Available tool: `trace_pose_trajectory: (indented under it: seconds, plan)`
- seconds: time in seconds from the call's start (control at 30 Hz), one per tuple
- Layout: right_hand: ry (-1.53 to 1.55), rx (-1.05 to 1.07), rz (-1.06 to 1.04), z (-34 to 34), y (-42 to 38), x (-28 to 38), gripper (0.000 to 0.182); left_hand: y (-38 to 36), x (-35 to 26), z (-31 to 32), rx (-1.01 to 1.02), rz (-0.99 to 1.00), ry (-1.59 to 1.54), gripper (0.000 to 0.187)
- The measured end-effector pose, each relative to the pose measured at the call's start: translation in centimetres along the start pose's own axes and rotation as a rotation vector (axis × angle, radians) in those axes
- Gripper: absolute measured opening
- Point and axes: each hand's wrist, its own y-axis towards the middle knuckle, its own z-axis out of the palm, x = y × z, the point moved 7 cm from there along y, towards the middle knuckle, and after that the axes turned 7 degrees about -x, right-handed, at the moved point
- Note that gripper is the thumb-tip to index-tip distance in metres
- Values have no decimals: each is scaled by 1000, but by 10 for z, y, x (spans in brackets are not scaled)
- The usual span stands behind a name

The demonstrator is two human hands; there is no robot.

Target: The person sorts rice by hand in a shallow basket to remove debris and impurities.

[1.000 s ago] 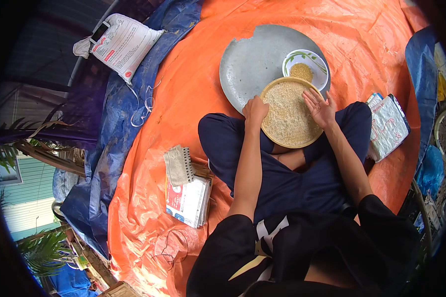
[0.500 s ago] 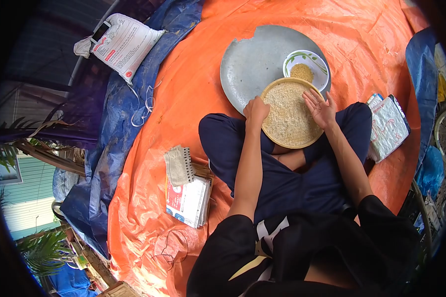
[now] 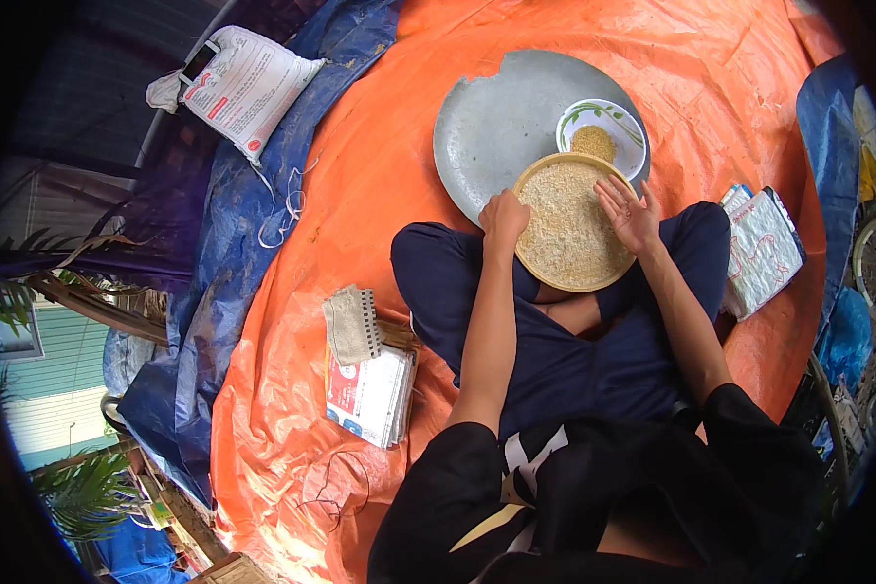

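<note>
A round, shallow, yellow-rimmed sieve-like tray (image 3: 565, 285) is over my crossed legs, spread with pale grain. My left hand (image 3: 504, 219) grips its left rim with curled fingers. At the right side of the tray, my right hand (image 3: 633, 216) is open, palm up, its fingers reaching over the rim above the grain; a few small specks appear on the palm. Just beyond the far rim, a white bowl (image 3: 629, 126) with green leaf patterns holds golden-brown grain. That bowl stands on a large grey metal disc (image 3: 482, 131) with a ragged edge.
An orange tarp (image 3: 360, 195) lies under everything, bordered by a blue tarp (image 3: 226, 229). A printed white sack (image 3: 250, 88) lies upper left. Folded sacks (image 3: 761, 248) sit at right. A spiral notebook (image 3: 351, 326) rests on a stack of papers (image 3: 370, 394) at left.
</note>
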Motion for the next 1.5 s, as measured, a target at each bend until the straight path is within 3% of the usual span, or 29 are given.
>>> trace_pose_trajectory:
  seconds: [1.5]
  plan:
    - [-27, -13, -13, 1, -1, 0, 73, 3, 2, 4, -16, 20, 3, 43]
